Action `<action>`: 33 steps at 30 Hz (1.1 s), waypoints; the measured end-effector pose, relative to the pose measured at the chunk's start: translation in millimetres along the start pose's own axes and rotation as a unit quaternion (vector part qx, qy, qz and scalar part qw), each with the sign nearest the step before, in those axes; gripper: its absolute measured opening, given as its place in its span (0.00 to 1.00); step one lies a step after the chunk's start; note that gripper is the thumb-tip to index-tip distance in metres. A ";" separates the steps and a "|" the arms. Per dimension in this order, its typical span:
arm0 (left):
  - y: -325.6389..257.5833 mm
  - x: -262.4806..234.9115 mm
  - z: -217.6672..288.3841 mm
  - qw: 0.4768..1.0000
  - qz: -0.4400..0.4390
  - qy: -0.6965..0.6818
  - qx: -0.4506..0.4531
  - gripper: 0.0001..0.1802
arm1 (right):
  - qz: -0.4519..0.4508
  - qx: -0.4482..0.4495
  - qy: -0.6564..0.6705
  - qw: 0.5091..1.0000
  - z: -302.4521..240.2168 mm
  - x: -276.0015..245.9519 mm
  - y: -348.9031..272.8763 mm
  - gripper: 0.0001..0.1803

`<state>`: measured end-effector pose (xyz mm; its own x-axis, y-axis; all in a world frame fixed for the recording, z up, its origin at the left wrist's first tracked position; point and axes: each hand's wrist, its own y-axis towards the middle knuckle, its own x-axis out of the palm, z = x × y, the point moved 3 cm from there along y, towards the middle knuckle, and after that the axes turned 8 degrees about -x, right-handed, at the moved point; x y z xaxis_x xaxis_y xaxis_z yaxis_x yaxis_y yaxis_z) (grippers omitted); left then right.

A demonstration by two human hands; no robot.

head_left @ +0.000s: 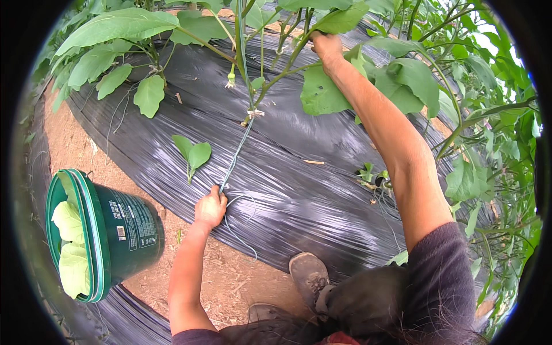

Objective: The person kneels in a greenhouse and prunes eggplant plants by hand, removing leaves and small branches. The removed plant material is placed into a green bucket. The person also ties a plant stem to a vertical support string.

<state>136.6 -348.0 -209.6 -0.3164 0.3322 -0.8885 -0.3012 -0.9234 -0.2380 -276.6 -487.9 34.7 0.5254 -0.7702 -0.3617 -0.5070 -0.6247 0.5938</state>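
My left hand (210, 208) is low, closed narrow around a thin blue-grey string (234, 156), and my right hand (326, 47) is high up, closed on a green plant stem (287, 63) among the leaves. The string runs in one long line from the left hand upward and a little to the right, to a pale knot (253, 113) on the stem, and then it goes on higher along the plant. So its long axis points away from me, and the left hand is at its near end while the right hand is beside its far part. A loose loop of the same string (241, 230) lies just under the left hand on the black plastic mulch (299, 190) that covers the raised bed.

To my left a dark green bucket (123, 230) lies tilted on the brown soil (75, 149), well apart from the string. It has a white rectangular label (127, 214) on its side, with a small red and white square near it, and some big pale green leaves (69, 247) are inside. One shoe (309, 275) stands at the edge of the mulch, near the left hand
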 end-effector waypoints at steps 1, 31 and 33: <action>0.4 -0.6 1.8 1.000 0.004 -0.002 0.005 0.16 | 0.019 0.007 0.019 1.000 12.2 1.4 8.2 0.17; -2.6 -3.9 3.0 0.999 -0.013 0.029 -0.029 0.18 | -0.212 0.135 0.261 0.932 -48.8 -24.5 37.5 0.14; -3.4 -3.9 2.5 0.999 -0.016 0.029 -0.029 0.18 | -0.215 0.142 0.248 0.934 -48.1 -24.5 35.1 0.15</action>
<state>136.7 -345.6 -204.3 -0.2551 0.3521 -0.9006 -0.2574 -0.9225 -0.2877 -274.3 -484.8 98.9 0.9386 -0.3294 -0.1030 -0.2998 -0.9260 0.2295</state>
